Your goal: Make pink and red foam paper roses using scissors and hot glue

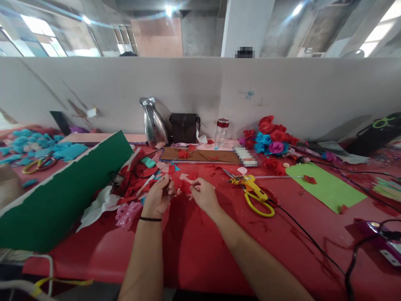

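Observation:
My left hand [160, 195] is above the red table with its fingers curled together. What lies between its fingertips, if anything, is too small to make out. My right hand [204, 195] faces it a short way to the right, with thumb and forefinger closed at the edge of a pink paper piece [184, 177]. Red scraps lie close around the fingertips. To the right of my hands lie a yellow glue gun [253, 186] and scissors with yellow handles [261, 212]. Left of my left hand is a pink cut-out piece [128, 214].
A green board [69, 192] stands at left. Along the back partition are a metal jug [154, 123], a black bag [184, 127], a glass jar [222, 131] and coloured paper flowers [272, 138]. A light green sheet [326, 188] and black cords lie at right.

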`<state>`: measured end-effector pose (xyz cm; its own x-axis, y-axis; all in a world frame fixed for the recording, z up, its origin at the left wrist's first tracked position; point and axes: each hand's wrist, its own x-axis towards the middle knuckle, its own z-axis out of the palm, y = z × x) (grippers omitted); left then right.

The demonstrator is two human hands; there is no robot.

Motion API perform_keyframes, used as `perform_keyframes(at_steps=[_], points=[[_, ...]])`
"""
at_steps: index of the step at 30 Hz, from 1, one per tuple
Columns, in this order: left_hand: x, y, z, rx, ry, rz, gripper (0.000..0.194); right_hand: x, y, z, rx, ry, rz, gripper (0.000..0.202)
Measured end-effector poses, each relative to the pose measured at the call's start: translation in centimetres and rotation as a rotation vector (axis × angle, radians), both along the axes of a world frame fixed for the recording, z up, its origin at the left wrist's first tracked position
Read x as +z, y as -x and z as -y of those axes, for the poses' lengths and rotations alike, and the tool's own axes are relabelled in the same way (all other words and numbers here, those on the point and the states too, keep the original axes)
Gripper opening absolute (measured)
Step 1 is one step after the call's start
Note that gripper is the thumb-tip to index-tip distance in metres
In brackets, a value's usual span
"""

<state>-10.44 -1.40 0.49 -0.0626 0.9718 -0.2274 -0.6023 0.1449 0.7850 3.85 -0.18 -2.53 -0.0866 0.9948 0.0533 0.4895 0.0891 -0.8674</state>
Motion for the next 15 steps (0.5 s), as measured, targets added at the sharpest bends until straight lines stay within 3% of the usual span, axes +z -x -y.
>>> perform_keyframes(at_steps=[6,10,15], points=[[0.3,-2.6,1.0,-0.149,-0.062,-0.032,0.024,2.6,-3.6,1.7,-0.060,0.109,-0.589,0.015],[0.9,-5.5,2.5,-0.253,-0.057,0.008,0.028,3.7,-6.7,2.5,-0.112,0.044,-0.655,0.014],[1.3,-8.3,3.7,-0.228,0.005,0.019,0.032,2.9,-9.4,2.8,-0.054,-0.047,-0.625,0.007]])
